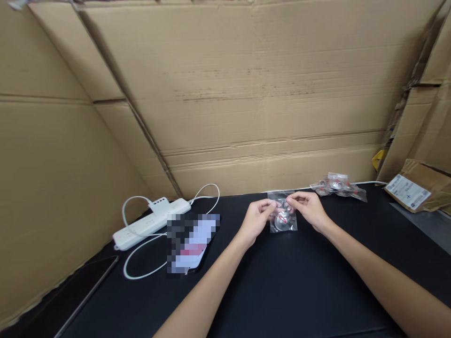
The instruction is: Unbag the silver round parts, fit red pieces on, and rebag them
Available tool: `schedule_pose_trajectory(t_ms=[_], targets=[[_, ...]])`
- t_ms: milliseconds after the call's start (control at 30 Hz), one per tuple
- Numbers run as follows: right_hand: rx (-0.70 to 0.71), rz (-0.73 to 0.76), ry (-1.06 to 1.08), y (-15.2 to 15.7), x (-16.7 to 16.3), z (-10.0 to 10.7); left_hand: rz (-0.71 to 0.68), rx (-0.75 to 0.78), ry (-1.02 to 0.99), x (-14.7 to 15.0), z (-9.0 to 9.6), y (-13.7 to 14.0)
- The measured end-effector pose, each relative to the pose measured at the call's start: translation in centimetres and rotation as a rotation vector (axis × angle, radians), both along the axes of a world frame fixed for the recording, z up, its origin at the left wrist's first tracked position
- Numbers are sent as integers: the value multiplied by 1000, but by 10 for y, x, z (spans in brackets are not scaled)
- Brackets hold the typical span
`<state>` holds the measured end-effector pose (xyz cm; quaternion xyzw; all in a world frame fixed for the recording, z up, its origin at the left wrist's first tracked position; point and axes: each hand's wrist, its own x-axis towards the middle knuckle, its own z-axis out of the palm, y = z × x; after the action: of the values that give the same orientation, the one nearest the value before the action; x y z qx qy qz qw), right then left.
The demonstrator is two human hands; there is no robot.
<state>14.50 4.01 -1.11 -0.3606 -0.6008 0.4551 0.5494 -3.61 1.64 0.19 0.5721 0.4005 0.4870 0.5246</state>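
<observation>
Both hands hold a small clear plastic bag (289,225) above the black table, near its back edge. Inside the bag sits a round silvery piece with a red mark (282,220); its exact kind is too small to make out. My left hand (256,218) pinches the bag's left side between thumb and fingers. On the other side, my right hand (308,208) pinches it near the upper right. Part of the bag's upper half is hidden by the fingers. Several similar bagged pieces (338,185) lie in a pile beyond my right hand.
At left, a white power strip (151,224) carries a plugged-in charger (160,205) and a looping white cable (127,270). A partly blurred phone (197,244) lies beside it. Cardboard walls (225,94) enclose the black table (282,291). A labelled brown package (408,192) rests at right.
</observation>
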Motion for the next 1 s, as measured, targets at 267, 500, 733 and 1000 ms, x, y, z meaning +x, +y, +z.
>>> schedule_pose_trajectory(t_ms=[267, 500, 733, 1000], targets=[[-62, 51, 98, -6, 1, 12, 2, 71, -29, -2, 6, -3], [-35, 15, 64, -7, 0, 12, -9, 89, -25, -3, 5, -3], [19, 65, 13, -11, -2, 15, 27, 30, -51, -3, 9, -4], [25, 91, 11, -4, -4, 6, 101, 91, -8, 1, 6, -3]])
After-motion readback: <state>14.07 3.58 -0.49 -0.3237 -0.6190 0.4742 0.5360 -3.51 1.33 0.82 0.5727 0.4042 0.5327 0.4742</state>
